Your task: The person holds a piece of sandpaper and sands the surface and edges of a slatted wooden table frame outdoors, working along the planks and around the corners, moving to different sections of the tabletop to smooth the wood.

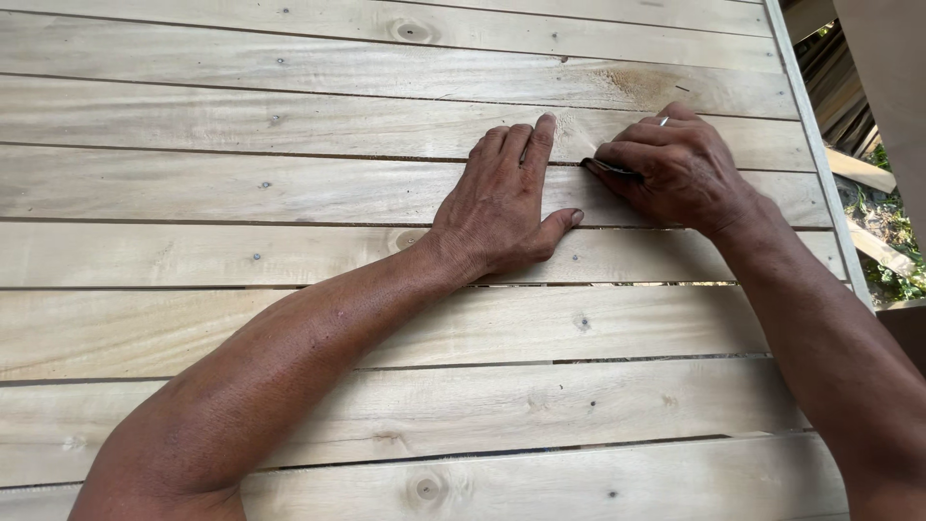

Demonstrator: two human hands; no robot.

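My left hand point(506, 203) lies flat, palm down, on a panel of pale wooden planks point(241, 183), fingers together and thumb spread to the right. Just to its right, my right hand point(675, 169) is curled shut on a small dark folded piece, likely sandpaper point(608, 167), pressed against the plank near my left fingertips. A ring shows on a right-hand finger. The planks run side to side, nailed, with thin gaps between them.
The panel's right edge has a thin wooden frame strip point(820, 145). Beyond it lie stacked timber pieces point(854, 106), green plants and ground point(883, 232). A brown board point(892, 58) stands at the far right.
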